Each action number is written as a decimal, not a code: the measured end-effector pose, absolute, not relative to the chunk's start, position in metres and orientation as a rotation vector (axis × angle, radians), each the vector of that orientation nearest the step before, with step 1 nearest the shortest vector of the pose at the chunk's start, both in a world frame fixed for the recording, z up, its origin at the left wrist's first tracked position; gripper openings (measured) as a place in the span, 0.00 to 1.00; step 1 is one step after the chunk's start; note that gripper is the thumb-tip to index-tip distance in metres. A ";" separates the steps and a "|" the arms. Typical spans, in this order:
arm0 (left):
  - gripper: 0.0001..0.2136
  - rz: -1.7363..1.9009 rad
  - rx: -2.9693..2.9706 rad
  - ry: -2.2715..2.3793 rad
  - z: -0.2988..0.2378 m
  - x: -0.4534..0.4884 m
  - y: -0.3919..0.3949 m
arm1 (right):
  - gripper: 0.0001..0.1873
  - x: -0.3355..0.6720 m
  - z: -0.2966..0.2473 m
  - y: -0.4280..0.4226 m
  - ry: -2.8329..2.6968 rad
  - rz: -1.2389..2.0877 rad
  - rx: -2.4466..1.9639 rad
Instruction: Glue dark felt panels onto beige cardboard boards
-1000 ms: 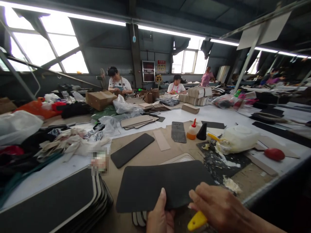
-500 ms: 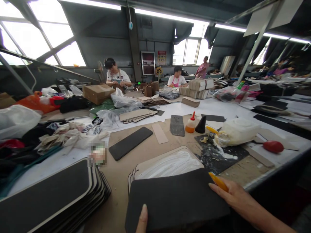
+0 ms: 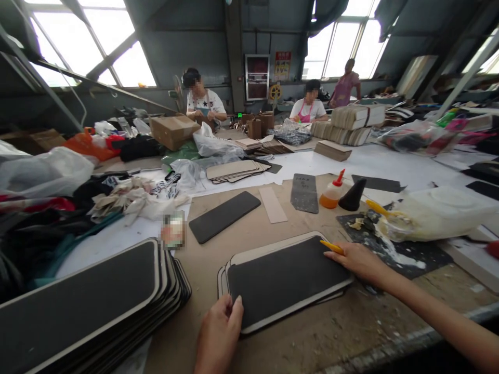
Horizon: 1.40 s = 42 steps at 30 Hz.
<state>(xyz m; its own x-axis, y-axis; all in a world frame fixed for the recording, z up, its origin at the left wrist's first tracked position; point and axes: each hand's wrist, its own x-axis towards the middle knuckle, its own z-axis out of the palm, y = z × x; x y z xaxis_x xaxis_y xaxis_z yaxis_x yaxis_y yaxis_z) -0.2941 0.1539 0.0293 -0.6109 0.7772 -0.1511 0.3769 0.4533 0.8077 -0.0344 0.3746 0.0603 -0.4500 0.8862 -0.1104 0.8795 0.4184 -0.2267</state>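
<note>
A black rounded panel (image 3: 288, 278) lies on a small stack of beige rounded boards (image 3: 268, 249), whose pale border shows around it. My left hand (image 3: 220, 327) pinches the panel's near left edge, thumb on top and fingers curled at the side. At the right end, my right hand (image 3: 358, 262) grips a yellow pointed tool (image 3: 331, 246), its far part hidden in the palm, with fingertips resting on the panel. To the left is a tall pile of similar black-faced boards (image 3: 86, 283). The white coating on the beige board is covered.
Behind lie a narrow black panel (image 3: 225, 215), a beige strip (image 3: 273, 205), a grey template (image 3: 304, 192) and a red-capped bottle (image 3: 333, 192). A glue-smeared plastic jug (image 3: 440, 210) rests at right on a black sheet. Cloth scraps (image 3: 125, 200) cover the left. Several people work beyond.
The black panel has come down flat over the white-coated board. Both hands have moved to its ends, the right still with the yellow tool. The view has swung left and downward.
</note>
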 end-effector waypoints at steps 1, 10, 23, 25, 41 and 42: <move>0.16 0.963 0.983 2.244 0.028 -0.295 0.155 | 0.16 -0.035 0.057 0.378 -2.670 0.434 -1.624; 0.13 0.798 0.909 2.260 0.029 -0.293 0.155 | 0.17 -0.023 0.032 0.397 -2.720 0.597 -1.543; 0.15 0.737 0.915 2.322 0.028 -0.294 0.154 | 0.18 -0.027 0.043 0.397 -2.743 0.648 -1.573; 0.15 0.790 0.901 2.340 0.028 -0.294 0.153 | 0.18 -0.030 0.052 0.391 -2.761 0.538 -1.662; 0.22 1.282 0.623 1.993 0.028 -0.299 0.144 | 0.16 -0.027 0.068 0.352 -2.622 0.432 -1.811; 0.23 1.336 0.553 1.947 0.027 -0.302 0.142 | 0.16 -0.029 0.069 0.352 -2.603 0.505 -1.805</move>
